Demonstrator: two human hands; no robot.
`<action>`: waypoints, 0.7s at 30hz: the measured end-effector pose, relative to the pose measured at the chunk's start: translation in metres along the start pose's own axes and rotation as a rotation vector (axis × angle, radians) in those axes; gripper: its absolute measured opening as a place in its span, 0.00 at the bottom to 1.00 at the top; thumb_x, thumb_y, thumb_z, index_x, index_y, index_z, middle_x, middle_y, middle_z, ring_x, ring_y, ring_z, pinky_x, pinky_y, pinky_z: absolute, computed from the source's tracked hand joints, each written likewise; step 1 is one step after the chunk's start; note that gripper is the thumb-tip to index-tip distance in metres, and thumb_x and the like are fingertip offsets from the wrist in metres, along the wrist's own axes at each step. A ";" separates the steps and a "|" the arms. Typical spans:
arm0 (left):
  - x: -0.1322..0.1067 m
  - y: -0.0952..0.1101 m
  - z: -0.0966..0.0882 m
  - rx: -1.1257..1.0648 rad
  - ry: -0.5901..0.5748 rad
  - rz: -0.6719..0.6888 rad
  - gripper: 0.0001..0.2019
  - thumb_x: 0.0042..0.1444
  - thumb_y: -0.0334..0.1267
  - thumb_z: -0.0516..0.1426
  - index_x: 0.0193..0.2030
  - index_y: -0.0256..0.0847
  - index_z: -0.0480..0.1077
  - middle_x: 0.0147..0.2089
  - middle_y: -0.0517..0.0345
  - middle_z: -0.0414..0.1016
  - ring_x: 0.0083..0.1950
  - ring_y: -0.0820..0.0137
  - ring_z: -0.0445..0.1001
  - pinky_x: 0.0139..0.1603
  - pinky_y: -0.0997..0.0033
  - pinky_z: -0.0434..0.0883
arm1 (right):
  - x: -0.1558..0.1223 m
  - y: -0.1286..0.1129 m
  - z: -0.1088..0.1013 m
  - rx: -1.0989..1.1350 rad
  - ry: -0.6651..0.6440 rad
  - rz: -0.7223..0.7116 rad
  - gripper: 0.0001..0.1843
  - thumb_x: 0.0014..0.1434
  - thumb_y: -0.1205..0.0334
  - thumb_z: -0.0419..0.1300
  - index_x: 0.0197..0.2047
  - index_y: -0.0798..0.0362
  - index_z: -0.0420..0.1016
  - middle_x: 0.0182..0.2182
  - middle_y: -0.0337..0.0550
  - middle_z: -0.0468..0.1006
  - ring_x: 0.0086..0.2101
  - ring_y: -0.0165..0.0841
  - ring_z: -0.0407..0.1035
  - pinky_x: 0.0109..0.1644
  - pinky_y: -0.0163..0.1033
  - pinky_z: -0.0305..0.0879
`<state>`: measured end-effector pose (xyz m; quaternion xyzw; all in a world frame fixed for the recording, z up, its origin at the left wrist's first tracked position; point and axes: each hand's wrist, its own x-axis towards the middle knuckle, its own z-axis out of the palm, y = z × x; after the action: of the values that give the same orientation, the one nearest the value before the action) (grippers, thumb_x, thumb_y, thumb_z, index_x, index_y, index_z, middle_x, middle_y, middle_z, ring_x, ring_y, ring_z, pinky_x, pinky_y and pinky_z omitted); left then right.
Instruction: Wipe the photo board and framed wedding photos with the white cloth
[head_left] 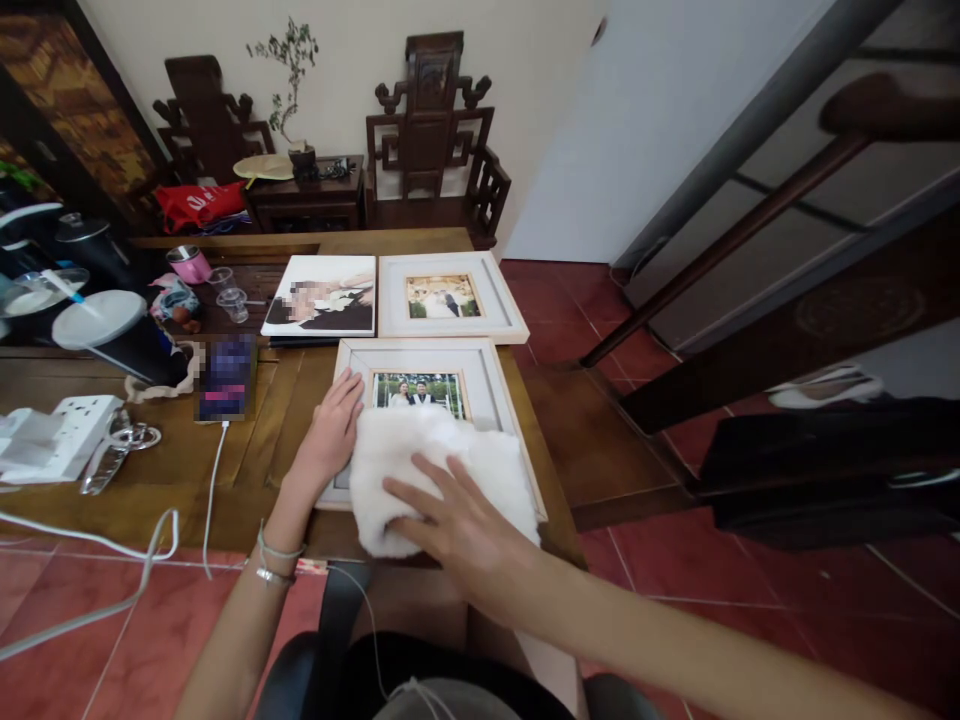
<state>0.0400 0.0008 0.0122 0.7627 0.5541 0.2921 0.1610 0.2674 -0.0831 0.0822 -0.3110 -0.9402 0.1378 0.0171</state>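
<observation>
A light wooden picture frame [491,380] with a grey-white mat lies at the table's front right, a small photo [420,388] of two people in its middle. On its left edge rests my left hand [335,425], fingers stretched out and flat. Spread over the frame's lower part is a fluffy white cloth [480,450], which hides the photo's bottom. My right hand [457,525] lies on top of this cloth with its fingers apart, pressing rather than wrapping it. Just behind are a second framed photo [442,297] and a white-bordered photo album or panel [322,293].
To the left on the wooden table [300,390] are a phone [225,375] with a white cable, a power strip [75,430], a dark lidded cup [120,335] and a pink mug [189,263]. Dark carved chairs [435,130] stand behind; a wooden chair is at the right.
</observation>
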 end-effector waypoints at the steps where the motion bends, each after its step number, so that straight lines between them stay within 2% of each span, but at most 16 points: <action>1: 0.000 0.000 0.000 0.000 -0.008 0.004 0.22 0.69 0.38 0.42 0.65 0.35 0.64 0.69 0.42 0.61 0.74 0.60 0.52 0.71 0.47 0.55 | 0.007 0.007 0.004 -0.041 0.034 0.026 0.30 0.51 0.79 0.52 0.51 0.45 0.77 0.68 0.41 0.60 0.65 0.56 0.52 0.64 0.70 0.50; 4: 0.000 0.001 0.000 -0.002 -0.014 0.008 0.23 0.69 0.40 0.42 0.66 0.36 0.62 0.69 0.43 0.61 0.74 0.60 0.51 0.71 0.46 0.54 | 0.033 0.031 0.008 -0.143 0.095 0.097 0.30 0.53 0.80 0.50 0.53 0.46 0.77 0.68 0.43 0.60 0.64 0.56 0.53 0.64 0.70 0.49; 8: 0.000 0.006 -0.003 -0.053 0.020 0.006 0.24 0.70 0.43 0.41 0.68 0.38 0.58 0.71 0.45 0.59 0.74 0.61 0.52 0.72 0.48 0.52 | 0.074 0.055 -0.009 -0.203 0.143 0.205 0.32 0.57 0.81 0.48 0.60 0.49 0.71 0.69 0.47 0.57 0.67 0.55 0.47 0.64 0.70 0.47; 10: -0.001 0.010 -0.006 -0.094 0.041 0.012 0.26 0.70 0.46 0.41 0.71 0.37 0.54 0.72 0.45 0.56 0.74 0.62 0.52 0.73 0.51 0.51 | 0.096 0.060 -0.017 -0.217 0.142 0.256 0.32 0.59 0.81 0.46 0.62 0.50 0.68 0.69 0.50 0.55 0.67 0.56 0.44 0.64 0.72 0.47; 13: -0.001 0.013 -0.010 -0.142 0.067 0.037 0.30 0.70 0.50 0.40 0.72 0.36 0.49 0.74 0.44 0.51 0.74 0.63 0.50 0.74 0.55 0.49 | 0.119 0.057 -0.016 -0.223 0.134 0.258 0.29 0.64 0.78 0.44 0.62 0.50 0.67 0.68 0.53 0.56 0.66 0.58 0.45 0.61 0.76 0.48; 15: -0.002 0.015 -0.012 -0.160 0.084 0.058 0.30 0.69 0.51 0.39 0.73 0.36 0.48 0.74 0.44 0.50 0.75 0.63 0.48 0.74 0.56 0.48 | 0.121 0.051 -0.010 -0.221 0.127 0.202 0.27 0.64 0.77 0.44 0.61 0.50 0.68 0.67 0.53 0.59 0.65 0.58 0.48 0.60 0.75 0.51; 17: -0.003 0.015 -0.013 -0.171 0.097 0.069 0.31 0.69 0.52 0.38 0.72 0.36 0.49 0.74 0.44 0.50 0.75 0.62 0.49 0.74 0.55 0.48 | 0.111 0.043 -0.002 -0.217 0.106 0.139 0.27 0.63 0.78 0.45 0.58 0.49 0.70 0.65 0.49 0.61 0.64 0.55 0.51 0.60 0.72 0.53; 21: -0.004 0.011 -0.011 -0.175 0.106 0.074 0.31 0.69 0.53 0.36 0.72 0.36 0.51 0.73 0.45 0.53 0.74 0.62 0.51 0.73 0.55 0.50 | 0.066 0.029 0.005 -0.123 0.046 -0.029 0.26 0.57 0.80 0.52 0.52 0.45 0.73 0.61 0.45 0.65 0.60 0.48 0.57 0.61 0.64 0.56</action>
<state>0.0407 -0.0074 0.0263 0.7491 0.5056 0.3851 0.1867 0.2302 -0.0228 0.0657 -0.3007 -0.9507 0.0725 0.0216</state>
